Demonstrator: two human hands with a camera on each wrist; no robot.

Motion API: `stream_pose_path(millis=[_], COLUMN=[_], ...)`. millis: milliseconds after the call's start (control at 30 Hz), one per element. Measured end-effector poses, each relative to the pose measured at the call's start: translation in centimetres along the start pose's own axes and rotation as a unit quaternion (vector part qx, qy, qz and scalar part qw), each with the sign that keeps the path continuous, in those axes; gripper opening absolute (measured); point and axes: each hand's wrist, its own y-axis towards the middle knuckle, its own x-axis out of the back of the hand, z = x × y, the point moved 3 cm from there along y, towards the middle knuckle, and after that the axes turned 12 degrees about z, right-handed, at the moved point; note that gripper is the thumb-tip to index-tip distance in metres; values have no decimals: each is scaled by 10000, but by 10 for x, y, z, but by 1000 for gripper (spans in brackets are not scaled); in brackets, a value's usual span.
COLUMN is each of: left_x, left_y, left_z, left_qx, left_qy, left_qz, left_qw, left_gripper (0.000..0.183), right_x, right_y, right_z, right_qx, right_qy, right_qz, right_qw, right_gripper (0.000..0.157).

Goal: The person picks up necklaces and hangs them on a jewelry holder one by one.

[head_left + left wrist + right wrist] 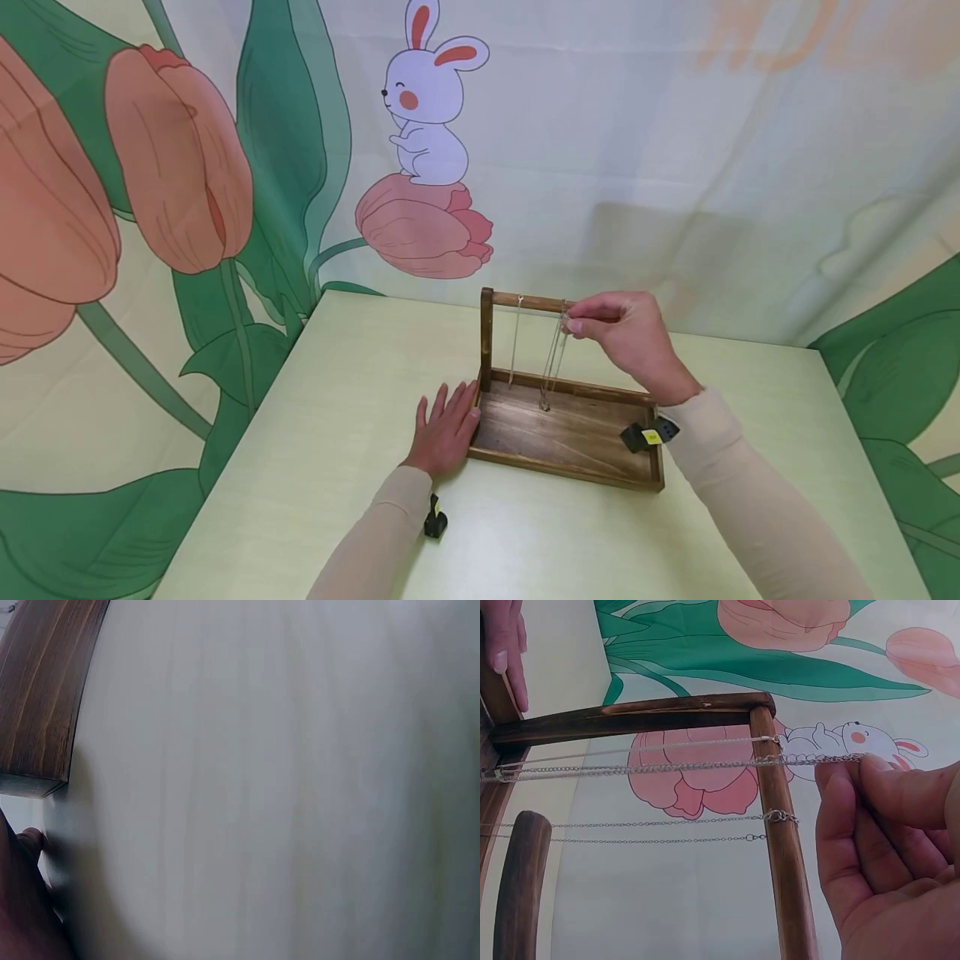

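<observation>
A wooden jewelry stand with a tray base (pixel 570 477) and a raised crossbar (pixel 784 862) stands on the table. My right hand (pixel 633 337) pinches a silver chain necklace (pixel 814 760) between thumb and index finger, just by the crossbar. The chain's lower end dangles over the tray floor. Two other necklaces hang over the bar: a pale one (pixel 515 342) closer to the left post, and a thin chain (pixel 667 825) with a ring-like piece at the bar. My left hand (pixel 444 429) rests against the tray's left end, fingers spread and straight.
The left upright post (pixel 487 342) rises from the tray's back corner. Behind the pale table (pixel 360 358) hangs a curtain (pixel 570 150) printed with a rabbit and tulips. A small black wrist camera (pixel 649 435) overlaps the tray's right end in the head view.
</observation>
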Motion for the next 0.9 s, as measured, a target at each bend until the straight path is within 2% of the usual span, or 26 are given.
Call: stream_pose_path(millis=[267, 500, 667, 900], left_x=[-1, -1, 1, 1], left_y=[-1, 1, 1, -1], left_z=[0, 0, -1, -2], left_qx=[-12, -7, -51, -16], left_qy=[9, 25, -37, -71], left_qz=[-16, -35, -95, -4], left_qw=[10000, 10000, 9999, 10000], left_gripper=[61, 60, 59, 59], right_x=[8, 15, 18, 22], right_y=[-3, -8, -10, -15], right_z=[-4, -5, -7, -11], right_qx=[95, 7, 116, 48], right_qy=[141, 53, 31, 29], right_qz=[-77, -142, -174, -262], right_qw=[9998, 9999, 9998, 9996], right_gripper=[20, 19, 19, 20])
